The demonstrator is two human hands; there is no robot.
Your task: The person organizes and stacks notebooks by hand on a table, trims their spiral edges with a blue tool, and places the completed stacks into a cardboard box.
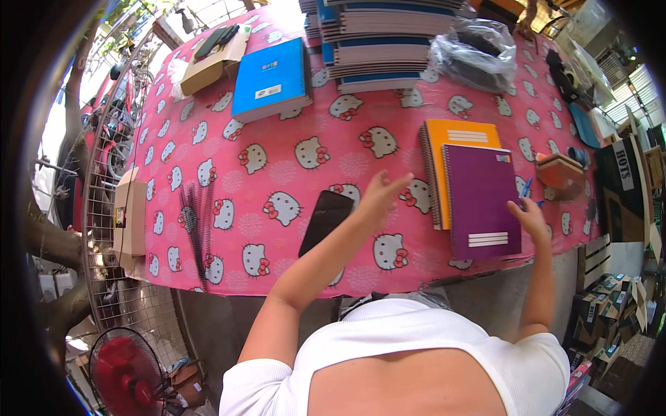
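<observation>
A purple spiral notebook (482,197) lies overlapping an orange spiral notebook (437,139) on the right part of the table. At the purple notebook's right edge, my right hand (531,220) is closed round a blue pen (526,187). My left hand (383,200) is held over the table left of the notebooks, fingers stretched out and nothing in them. A black phone (325,223) lies beside my left forearm, which partly covers it.
Stacked notebooks (378,55), a blue notebook pile (270,80) and a plastic bag (475,55) stand at the back. Black coil-like strips (198,229) lie left, near a cardboard box (130,211). An orange-brown block (559,173) sits right; a red fan (128,378) stands below left.
</observation>
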